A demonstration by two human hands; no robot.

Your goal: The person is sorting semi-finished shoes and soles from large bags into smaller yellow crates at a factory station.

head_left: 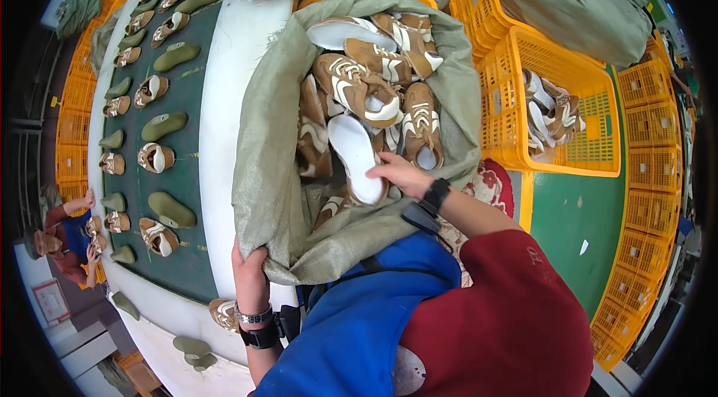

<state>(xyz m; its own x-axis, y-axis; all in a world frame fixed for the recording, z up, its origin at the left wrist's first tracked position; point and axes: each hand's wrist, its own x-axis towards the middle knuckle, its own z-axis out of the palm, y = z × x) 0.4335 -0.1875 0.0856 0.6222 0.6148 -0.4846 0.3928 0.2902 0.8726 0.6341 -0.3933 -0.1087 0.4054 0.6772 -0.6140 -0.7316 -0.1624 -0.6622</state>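
A large grey-green woven sack (263, 143) gapes wide in front of me, full of brown sneakers with white trim (355, 90). My right hand (402, 175) reaches inside it, with thumb and fingers closed on the edge of a sneaker (350, 144) whose white sole faces up. At the sack's near left corner, my left hand (250, 275) grips the folded rim, its fingers partly hidden by the cloth. Other sneakers lie jumbled around the held one, some on their sides and one more sole up.
On the left a green conveyor belt (196, 262) carries rows of sneakers and green shoe lasts (170, 210). A co-worker (63, 236) handles a shoe beyond it. To the right, a yellow crate (553, 167) holds several sneakers. Stacked yellow crates (636, 247) line the far right.
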